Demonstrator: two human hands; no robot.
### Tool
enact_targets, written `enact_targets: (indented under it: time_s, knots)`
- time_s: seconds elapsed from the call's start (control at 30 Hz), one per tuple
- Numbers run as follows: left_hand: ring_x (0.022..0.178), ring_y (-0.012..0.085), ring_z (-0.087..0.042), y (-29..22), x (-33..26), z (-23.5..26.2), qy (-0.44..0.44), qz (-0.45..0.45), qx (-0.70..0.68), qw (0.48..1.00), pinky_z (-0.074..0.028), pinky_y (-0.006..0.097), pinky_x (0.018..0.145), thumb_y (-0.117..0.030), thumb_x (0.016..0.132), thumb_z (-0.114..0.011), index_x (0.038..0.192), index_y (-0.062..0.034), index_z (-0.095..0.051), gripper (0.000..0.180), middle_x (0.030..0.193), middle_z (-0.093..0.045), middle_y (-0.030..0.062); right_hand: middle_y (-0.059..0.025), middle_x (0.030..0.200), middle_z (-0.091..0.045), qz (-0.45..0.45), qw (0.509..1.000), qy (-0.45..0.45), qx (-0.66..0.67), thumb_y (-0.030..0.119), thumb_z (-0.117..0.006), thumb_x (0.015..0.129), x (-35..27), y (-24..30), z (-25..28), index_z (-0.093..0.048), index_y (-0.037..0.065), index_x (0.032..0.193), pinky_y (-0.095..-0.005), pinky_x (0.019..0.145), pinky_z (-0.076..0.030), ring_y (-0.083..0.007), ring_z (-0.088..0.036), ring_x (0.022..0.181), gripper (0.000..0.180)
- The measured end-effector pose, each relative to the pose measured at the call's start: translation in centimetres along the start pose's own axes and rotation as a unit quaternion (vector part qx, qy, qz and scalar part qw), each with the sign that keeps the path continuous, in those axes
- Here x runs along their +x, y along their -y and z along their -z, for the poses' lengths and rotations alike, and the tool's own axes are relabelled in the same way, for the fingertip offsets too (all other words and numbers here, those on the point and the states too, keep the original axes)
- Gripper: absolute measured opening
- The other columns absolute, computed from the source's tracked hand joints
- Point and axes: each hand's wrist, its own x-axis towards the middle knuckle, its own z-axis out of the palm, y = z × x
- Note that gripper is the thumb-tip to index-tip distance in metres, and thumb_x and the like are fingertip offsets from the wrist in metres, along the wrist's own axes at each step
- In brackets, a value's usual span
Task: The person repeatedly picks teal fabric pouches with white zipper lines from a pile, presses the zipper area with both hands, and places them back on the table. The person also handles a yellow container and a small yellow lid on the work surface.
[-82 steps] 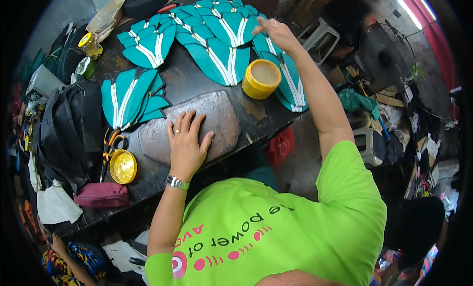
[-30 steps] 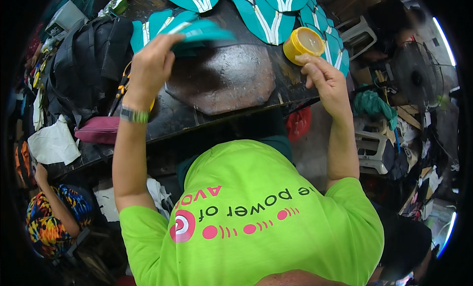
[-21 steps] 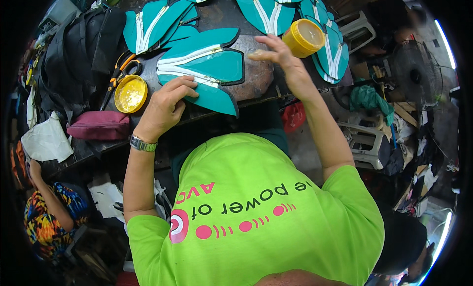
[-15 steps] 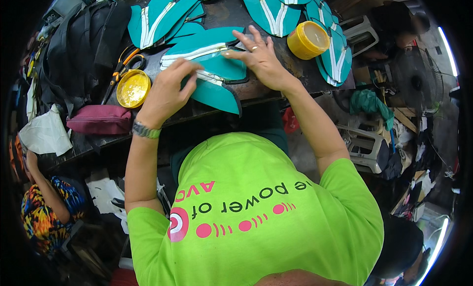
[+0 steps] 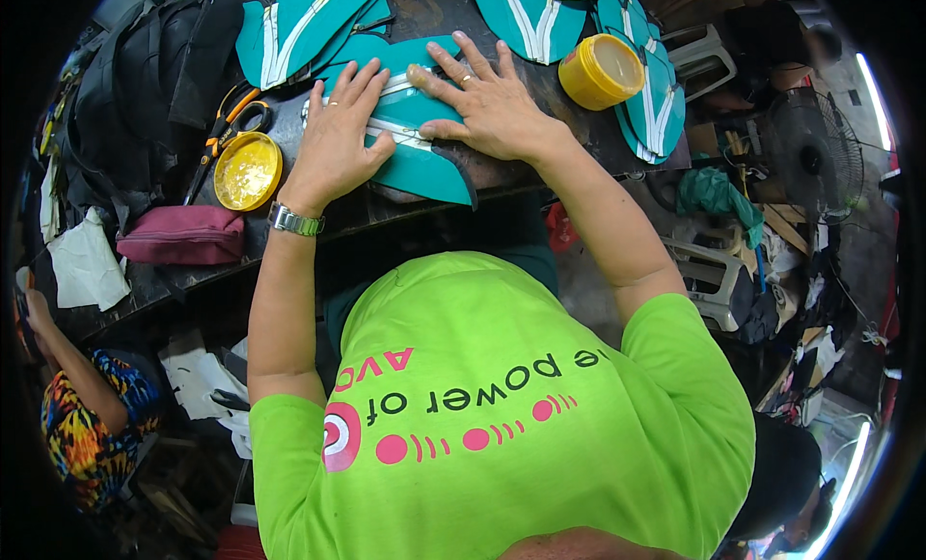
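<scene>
A teal panel (image 5: 427, 174) with white zipper strips forming a V lies on the dark table before me. Spread flat over its left part is my left hand (image 5: 344, 136), fingers stretched out. My right hand (image 5: 492, 102) presses on its right part, fingers apart, the thumb along the lower white strip. Neither hand grips anything. Both hands cover much of the panel and its strips. Left of my left hand lies a yellow lid (image 5: 247, 171) smeared inside. Right of my right hand, a yellow tub (image 5: 601, 73) holds a pale substance.
Similar teal pieces (image 5: 323, 29) lie in stacks along the table's far side and right corner (image 5: 656, 107). At left are orange-black scissors (image 5: 231, 121), a black backpack (image 5: 145, 107) and a maroon pouch (image 5: 183, 237). Another person's arm (image 5: 92, 386) shows at lower left; a fan (image 5: 820, 155) stands right.
Both hands have gone from bent fingers working along the strips to lying spread on the panel. My left hand's fingers have straightened. The view has shifted slightly.
</scene>
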Motion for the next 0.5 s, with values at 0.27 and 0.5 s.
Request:
enact_targets:
  time_s: [0.27, 0.5]
  knots:
    - [0.149, 0.0282, -0.031, -0.5, 0.0, -1.2, -0.047, -0.002, 0.073, 0.996, -0.018, 0.056, 0.121, -0.029, 0.1, -0.05, 0.151, -0.012, -0.043, 0.055, 0.159, -0.04, 0.0077, -0.0083, 0.169, -0.015, 0.054, 0.986, 0.084, 0.135, 0.073, -0.034, 0.097, -4.0, 1.7, 1.8, -0.038, 0.041, 0.154, -0.0682, 0.119, 0.002, -0.0363, -0.001, 0.156, 0.066]
    - [0.149, 0.0268, -0.031, -0.6, -1.0, -0.4, -0.026, -0.04, 0.087, 0.995, -0.018, 0.054, 0.121, -0.031, 0.102, -0.048, 0.152, -0.0137, -0.042, 0.054, 0.16, -0.039, 0.005, -0.004, 0.164, -0.03, -0.011, 0.997, -0.069, 0.033, 0.068, -0.038, 0.098, -4.8, -0.5, 2.0, -0.052, 0.038, 0.146, -0.0707, 0.116, -0.004, -0.0329, -0.012, 0.155, 0.059]
